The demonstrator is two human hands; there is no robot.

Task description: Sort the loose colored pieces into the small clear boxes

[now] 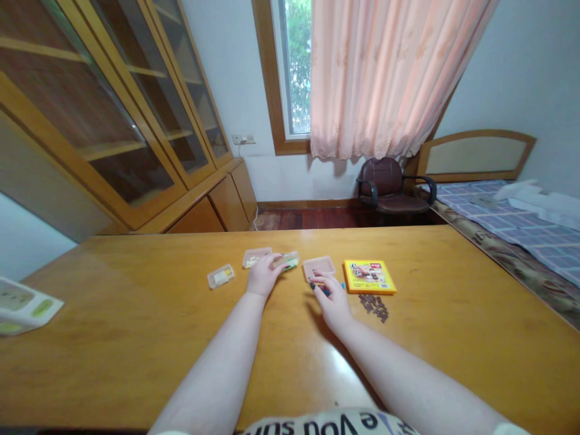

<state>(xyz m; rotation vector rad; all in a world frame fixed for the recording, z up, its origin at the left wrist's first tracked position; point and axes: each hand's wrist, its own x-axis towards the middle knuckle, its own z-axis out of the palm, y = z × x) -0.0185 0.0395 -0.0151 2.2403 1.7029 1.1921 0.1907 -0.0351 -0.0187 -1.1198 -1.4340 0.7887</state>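
"What are your left fingers (273,258) doing?"

"They're pinched on a clear plastic case (292,260) with something green in it, just above the middle of the worktop (163,338)."

"And the right ones?"

"My right fingers (330,283) are bent, at the near edge of a shallow pinkish tray (319,266). Something blue shows under them, but I can't tell whether I'm gripping it."

"What's around you?"

"Left of centre there's another shallow tray (252,258) with whitish bits in it, just behind my left fingers. Further left lies a small clear box (212,279) with white and yellow contents."

"On the right?"

"A flat yellow box (369,277) with a printed picture and red label, right of my right fingers. Just below it in the frame, small brown pieces (374,307) lie in a loose heap, straight on the wood."
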